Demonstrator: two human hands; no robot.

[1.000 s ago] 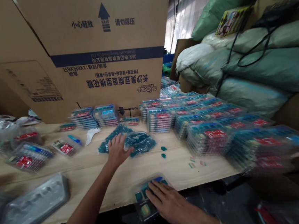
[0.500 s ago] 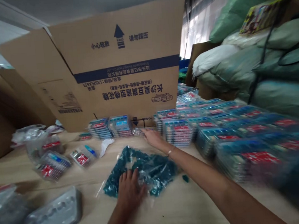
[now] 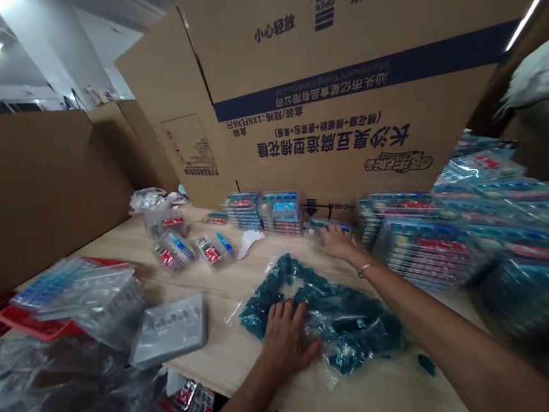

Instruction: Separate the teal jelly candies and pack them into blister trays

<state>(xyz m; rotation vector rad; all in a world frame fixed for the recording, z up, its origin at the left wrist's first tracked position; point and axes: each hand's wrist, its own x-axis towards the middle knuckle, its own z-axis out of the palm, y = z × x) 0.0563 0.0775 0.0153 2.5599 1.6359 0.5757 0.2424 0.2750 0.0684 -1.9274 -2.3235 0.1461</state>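
Note:
My left hand [image 3: 286, 338] lies flat, fingers spread, on a clear plastic bag of small teal pieces [image 3: 342, 315] on the wooden table [image 3: 214, 282]. My right hand [image 3: 336, 242] reaches to the back of the table, its fingers on a single clear blister pack [image 3: 328, 225] lying in front of the big cardboard box [image 3: 342, 97]. Whether it grips the pack is unclear through the blur. A thin bracelet sits on that wrist.
Stacks of filled blister packs [image 3: 426, 244] crowd the right side, two more stacks [image 3: 265, 210] stand by the box. Loose packs [image 3: 211, 250], a grey moulded tray [image 3: 170, 327], empty clear trays [image 3: 95, 298] and crumpled plastic [image 3: 41, 399] lie left. A cardboard wall [image 3: 37, 188] bounds the left.
The view has swung left and closer to the table. My right hand stays at the lone pack by the box. My left hand stays on the teal bag.

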